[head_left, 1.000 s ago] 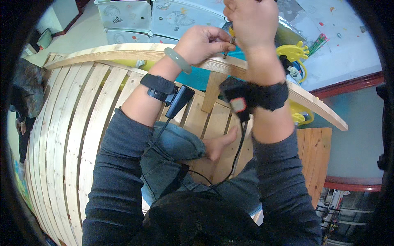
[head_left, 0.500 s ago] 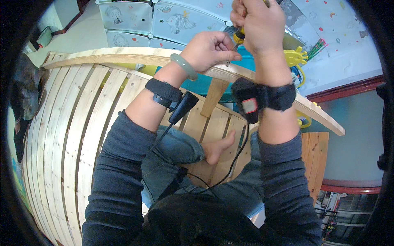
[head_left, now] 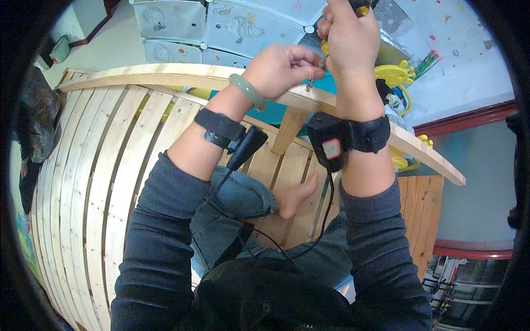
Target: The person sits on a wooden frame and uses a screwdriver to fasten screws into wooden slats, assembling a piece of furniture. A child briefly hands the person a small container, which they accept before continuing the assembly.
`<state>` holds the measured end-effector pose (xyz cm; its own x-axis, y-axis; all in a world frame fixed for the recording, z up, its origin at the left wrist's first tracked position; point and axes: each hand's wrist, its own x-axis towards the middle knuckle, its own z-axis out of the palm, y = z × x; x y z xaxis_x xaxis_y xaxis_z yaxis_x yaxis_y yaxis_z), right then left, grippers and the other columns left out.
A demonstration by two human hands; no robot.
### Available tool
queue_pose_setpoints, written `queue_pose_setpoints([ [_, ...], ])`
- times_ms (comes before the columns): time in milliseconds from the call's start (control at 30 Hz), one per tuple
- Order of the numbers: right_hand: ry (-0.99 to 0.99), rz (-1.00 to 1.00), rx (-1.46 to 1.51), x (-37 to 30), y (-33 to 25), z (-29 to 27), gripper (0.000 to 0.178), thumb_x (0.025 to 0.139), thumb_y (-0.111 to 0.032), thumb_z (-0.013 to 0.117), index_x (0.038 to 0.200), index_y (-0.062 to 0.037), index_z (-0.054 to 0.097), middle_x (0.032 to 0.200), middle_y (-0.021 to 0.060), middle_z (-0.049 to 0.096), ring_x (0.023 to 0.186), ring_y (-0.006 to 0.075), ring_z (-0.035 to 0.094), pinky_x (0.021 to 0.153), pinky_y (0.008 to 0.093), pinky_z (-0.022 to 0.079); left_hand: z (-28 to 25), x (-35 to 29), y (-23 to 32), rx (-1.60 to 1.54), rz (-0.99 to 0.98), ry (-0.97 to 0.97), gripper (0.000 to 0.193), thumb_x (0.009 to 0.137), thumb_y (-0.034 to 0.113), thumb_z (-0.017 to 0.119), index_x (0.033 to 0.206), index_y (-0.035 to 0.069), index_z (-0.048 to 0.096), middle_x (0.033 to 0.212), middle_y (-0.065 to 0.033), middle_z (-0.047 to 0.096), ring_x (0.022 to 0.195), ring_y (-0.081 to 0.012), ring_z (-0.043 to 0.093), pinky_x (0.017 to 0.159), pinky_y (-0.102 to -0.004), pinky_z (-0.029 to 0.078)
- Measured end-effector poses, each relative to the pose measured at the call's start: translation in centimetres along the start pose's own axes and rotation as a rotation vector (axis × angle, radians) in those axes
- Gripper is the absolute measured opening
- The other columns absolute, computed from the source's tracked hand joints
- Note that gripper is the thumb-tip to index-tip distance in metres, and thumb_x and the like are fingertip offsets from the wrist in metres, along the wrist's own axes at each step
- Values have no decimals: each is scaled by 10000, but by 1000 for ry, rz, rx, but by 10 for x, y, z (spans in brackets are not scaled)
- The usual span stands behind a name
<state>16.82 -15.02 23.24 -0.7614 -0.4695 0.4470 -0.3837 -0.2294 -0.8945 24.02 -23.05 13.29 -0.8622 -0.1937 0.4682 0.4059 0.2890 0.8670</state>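
Observation:
My right hand is closed around a screwdriver with a yellow and black handle, above the curved wooden rail. The fingers of my left hand are pinched together beside the screwdriver's lower end. Below that thumb a small metal screw shows at the rail's top face; the fingers partly hide it. A short wooden post stands under the rail at this spot. The screwdriver's tip is blurred and mostly covered by my hands.
Light wooden slats spread to the left and under my legs. Pale storage cabinets stand beyond the rail, with yellow plastic pieces to the right. A black cable hangs from my right wrist. A dark-clothed person is at the far left.
My right hand has shifted slightly left and upward with the screwdriver, and its wrist has turned a little. The left hand stays almost where it was.

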Motion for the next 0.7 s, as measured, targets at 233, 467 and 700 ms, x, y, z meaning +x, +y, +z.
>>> queue_pose_setpoints([
  [233,-1226,510,645,41,5,-11,314,966,-315,485,731,-125,401,546,-54,334,434,57,335,470,233,298,-3,0,-4,-176,-46,-25,200,829,174,761,908,14,669,818,-17,677,723,-48,590,665,-214,498],
  [467,-445,19,-305,21,-10,-10,164,852,-166,683,907,-54,576,649,6,552,517,106,510,492,241,409,3,1,-1,-110,-11,-22,230,857,206,728,986,18,696,788,4,673,717,-63,586,681,-238,498],
  [700,-207,-269,-204,-10,-14,19,303,903,-296,664,766,-57,538,609,-26,441,525,74,417,471,226,343,-3,0,-2,-72,6,18,237,822,217,758,899,3,690,776,-52,685,701,-104,635,657,-267,512],
])
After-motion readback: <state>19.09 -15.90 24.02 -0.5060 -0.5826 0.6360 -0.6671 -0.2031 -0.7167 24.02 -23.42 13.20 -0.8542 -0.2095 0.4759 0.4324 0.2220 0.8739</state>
